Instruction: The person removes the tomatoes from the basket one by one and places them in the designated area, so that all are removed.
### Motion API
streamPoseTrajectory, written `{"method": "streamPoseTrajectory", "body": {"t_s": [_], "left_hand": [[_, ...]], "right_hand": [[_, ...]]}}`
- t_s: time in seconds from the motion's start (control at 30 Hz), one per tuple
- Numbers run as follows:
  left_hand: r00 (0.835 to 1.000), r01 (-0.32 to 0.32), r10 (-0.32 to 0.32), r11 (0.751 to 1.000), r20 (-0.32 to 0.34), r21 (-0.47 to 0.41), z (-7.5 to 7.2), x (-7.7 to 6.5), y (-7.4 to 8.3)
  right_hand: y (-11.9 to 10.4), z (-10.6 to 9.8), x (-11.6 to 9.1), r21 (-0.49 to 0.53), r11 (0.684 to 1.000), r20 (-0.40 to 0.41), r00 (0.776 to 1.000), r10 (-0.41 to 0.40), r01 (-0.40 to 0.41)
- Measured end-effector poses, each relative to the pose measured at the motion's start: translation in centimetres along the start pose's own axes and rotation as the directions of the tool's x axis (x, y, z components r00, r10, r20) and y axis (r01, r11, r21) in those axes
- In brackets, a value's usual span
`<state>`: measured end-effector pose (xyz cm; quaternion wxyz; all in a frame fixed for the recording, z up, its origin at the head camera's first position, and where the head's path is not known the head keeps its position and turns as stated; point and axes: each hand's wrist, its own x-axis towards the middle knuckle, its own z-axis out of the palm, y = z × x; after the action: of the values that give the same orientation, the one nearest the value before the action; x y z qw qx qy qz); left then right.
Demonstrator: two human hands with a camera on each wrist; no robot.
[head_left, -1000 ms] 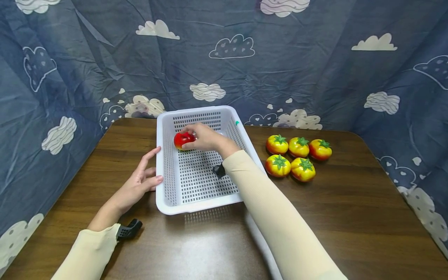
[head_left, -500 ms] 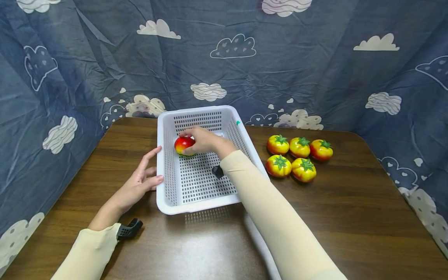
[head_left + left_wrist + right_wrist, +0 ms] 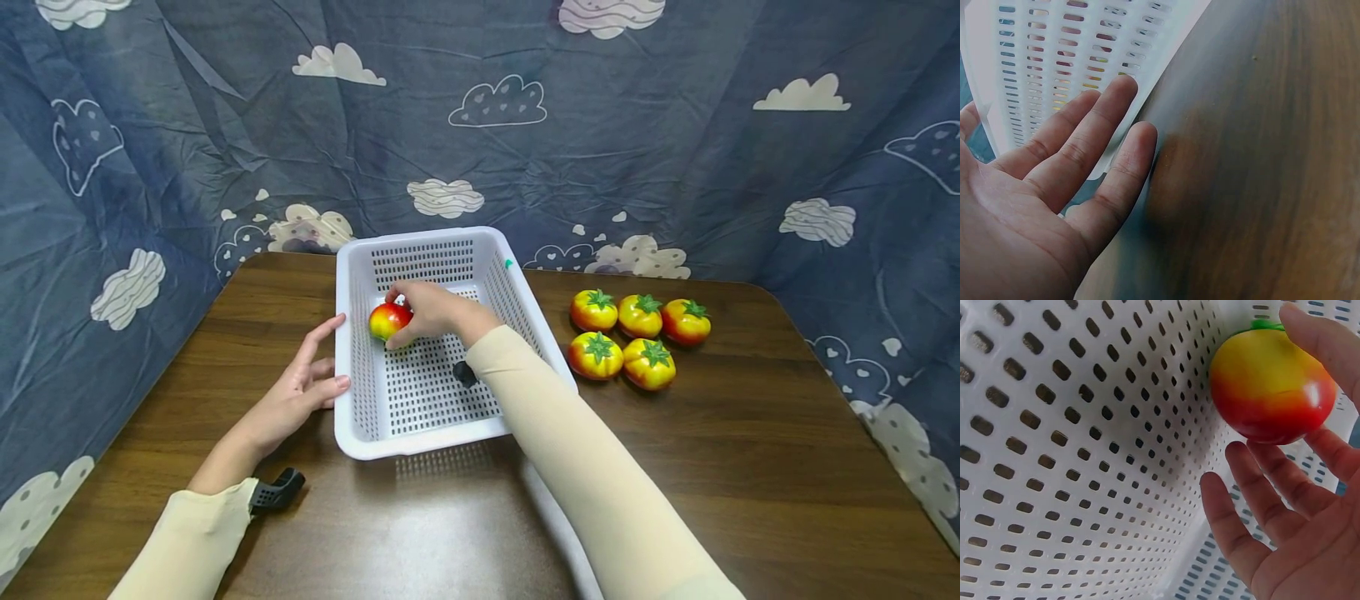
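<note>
In the head view a white plastic basket (image 3: 442, 437) with slotted walls sits at the table's middle. My right hand (image 3: 437, 312) reaches inside, near its left wall, and holds a red and yellow toy tomato (image 3: 386, 319) between thumb and fingers. From the right wrist, the tomato (image 3: 1269, 387) shows its green leaf at the far side, thumb at one side and index finger at the other. My left hand (image 3: 296, 392) stays at the basket's left side, index fingertip and thumb at the rim. In the left wrist view its other fingers (image 3: 1075, 153) extend beside the slotted wall.
Several more toy tomatoes (image 3: 597, 356), yellow and red with green leaves, stand in two rows right of the basket on the brown wooden table (image 3: 750, 442). A dark blue cloth (image 3: 637, 183) with clouds hangs behind the table. Black straps (image 3: 277, 492) are on the wrists.
Inside the basket, my right hand has brought the toy tomato slightly nearer and turned it, so more yellow shows. The left hand has kept its place.
</note>
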<state>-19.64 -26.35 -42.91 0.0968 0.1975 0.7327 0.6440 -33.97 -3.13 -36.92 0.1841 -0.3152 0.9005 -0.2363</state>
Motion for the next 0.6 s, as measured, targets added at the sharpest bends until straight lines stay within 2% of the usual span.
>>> {"method": "streamPoseTrajectory", "body": {"t_s": [0.37, 0.6], "left_hand": [[1.000, -0.008, 0.008, 1.000, 0.001, -0.005, -0.01, -0.03, -0.05], [1.000, -0.001, 0.001, 1.000, 0.000, 0.000, 0.00, -0.07, -0.03]], "right_hand": [[0.05, 0.13, -0.18, -0.020, 1.000, -0.010, 1.000, 0.006, -0.006], [0.02, -0.16, -0.56, 0.013, 0.999, 0.001, 0.999, 0.043, -0.043]]}}
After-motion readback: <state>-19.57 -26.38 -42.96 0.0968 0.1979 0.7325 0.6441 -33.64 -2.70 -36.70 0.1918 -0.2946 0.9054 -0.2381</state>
